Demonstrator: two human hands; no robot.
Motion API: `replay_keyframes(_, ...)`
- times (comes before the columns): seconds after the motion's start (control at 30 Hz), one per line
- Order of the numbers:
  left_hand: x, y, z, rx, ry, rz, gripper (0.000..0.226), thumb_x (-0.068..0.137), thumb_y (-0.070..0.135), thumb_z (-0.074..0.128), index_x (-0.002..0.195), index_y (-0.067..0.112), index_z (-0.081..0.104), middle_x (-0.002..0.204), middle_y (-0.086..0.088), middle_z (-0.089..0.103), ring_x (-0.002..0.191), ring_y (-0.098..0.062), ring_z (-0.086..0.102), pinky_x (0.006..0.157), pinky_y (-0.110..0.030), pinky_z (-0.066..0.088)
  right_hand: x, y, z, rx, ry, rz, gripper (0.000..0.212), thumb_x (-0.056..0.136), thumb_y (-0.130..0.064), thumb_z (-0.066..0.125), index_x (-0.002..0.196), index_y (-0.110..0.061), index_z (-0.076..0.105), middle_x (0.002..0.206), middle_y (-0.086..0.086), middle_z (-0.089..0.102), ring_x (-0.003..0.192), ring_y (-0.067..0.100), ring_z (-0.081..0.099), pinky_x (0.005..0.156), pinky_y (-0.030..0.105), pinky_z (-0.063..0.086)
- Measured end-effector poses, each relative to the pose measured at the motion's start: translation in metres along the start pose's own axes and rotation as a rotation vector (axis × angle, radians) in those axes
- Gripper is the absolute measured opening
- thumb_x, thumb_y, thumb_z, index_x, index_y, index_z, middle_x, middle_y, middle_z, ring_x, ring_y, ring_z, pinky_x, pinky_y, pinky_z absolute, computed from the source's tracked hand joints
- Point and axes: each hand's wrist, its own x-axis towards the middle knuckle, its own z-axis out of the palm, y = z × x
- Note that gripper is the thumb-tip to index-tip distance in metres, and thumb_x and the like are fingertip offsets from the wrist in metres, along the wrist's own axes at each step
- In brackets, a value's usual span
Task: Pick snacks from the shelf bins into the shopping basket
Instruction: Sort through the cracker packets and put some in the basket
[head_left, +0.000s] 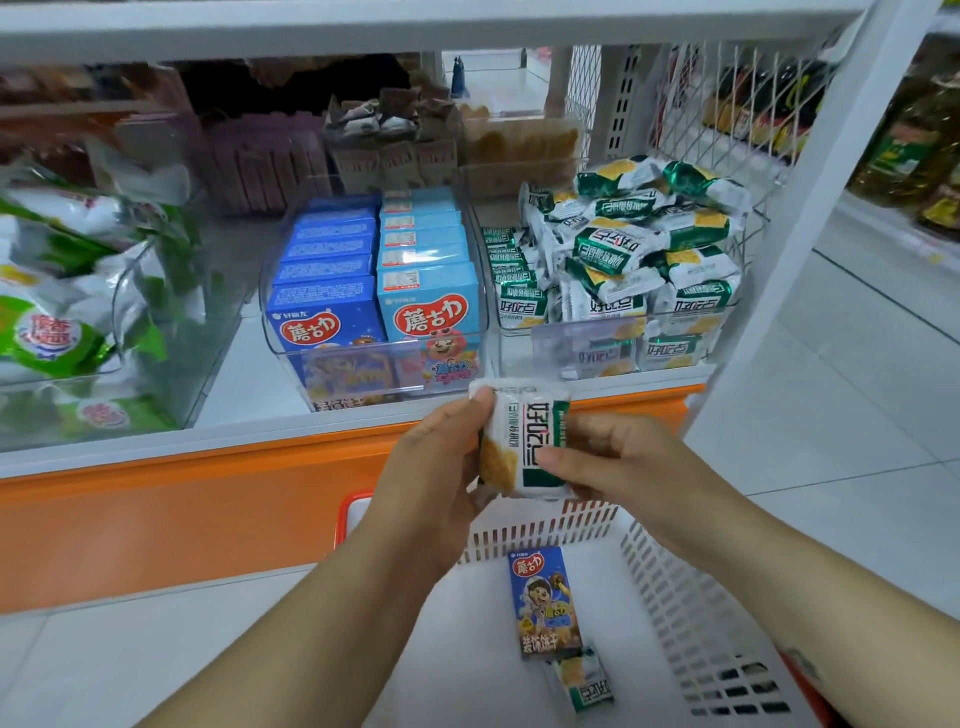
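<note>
You can read 好吃点 in large dark characters, turned sideways, on the green-and-white foil biscuit packet you are holding. The same 好吃点 stands on the heaped green-and-white packets in the right clear plastic bin, several of them upside down to you. In the middle clear plastic bin, the dark blue cardboard box at the front bears 蘑古力 in white on a red badge. The light blue cardboard box beside it bears the same. The small dark blue box lying in your white slotted plastic basket shows 蘑古力 at its top and 装饰饼干 at its foot. The red badge on the green-and-white bags to your left is too blurred to read.
</note>
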Motion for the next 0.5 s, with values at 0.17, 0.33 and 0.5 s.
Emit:
replay_keyframes(0.17, -0.001, 0.009, -0.011, 0.088, -0.119, -0.088, 0.017, 0.091, 0.028, 0.058, 0.088, 0.019, 0.072, 0.09, -0.002, 0.075, 0.074, -0.011, 0.071, 0.08, -0.034, 0.05, 0.002, 0.001, -0.006, 0.32, 0.043, 0.117, 0.035, 0.073, -0.027, 0.064, 0.102, -0.008, 0.07, 0.1, 0.011, 0.073, 0.082, 0.021, 0.065, 0.077, 0.033, 0.049)
replay_keyframes(0.33, 0.0, 0.01, -0.018, 0.135, -0.125, -0.072, 0.031, 0.071, 0.015, 0.067, 0.102, 0.009, 0.067, 0.098, -0.011, 0.074, 0.088, -0.019, 0.072, 0.088, -0.033, 0.052, 0.005, -0.001, -0.017, 0.423, 0.067, 0.155, 0.029, 0.07, -0.028, 0.065, 0.09, -0.008, 0.07, 0.087, 0.008, 0.073, 0.071, 0.016, 0.064, 0.061, 0.024, 0.049)
replay_keyframes(0.5, 0.003, 0.01, -0.015, 0.15, -0.103, 0.008, 0.025, 0.066, 0.007, 0.067, 0.091, 0.004, 0.067, 0.088, -0.013, 0.075, 0.077, -0.02, 0.072, 0.074, -0.026, 0.06, 0.005, -0.001, -0.021, 0.451, 0.046, 0.172, 0.033, 0.069, -0.028, 0.065, 0.094, -0.006, 0.07, 0.092, 0.011, 0.073, 0.07, 0.016, 0.064, 0.054, 0.019, 0.048)
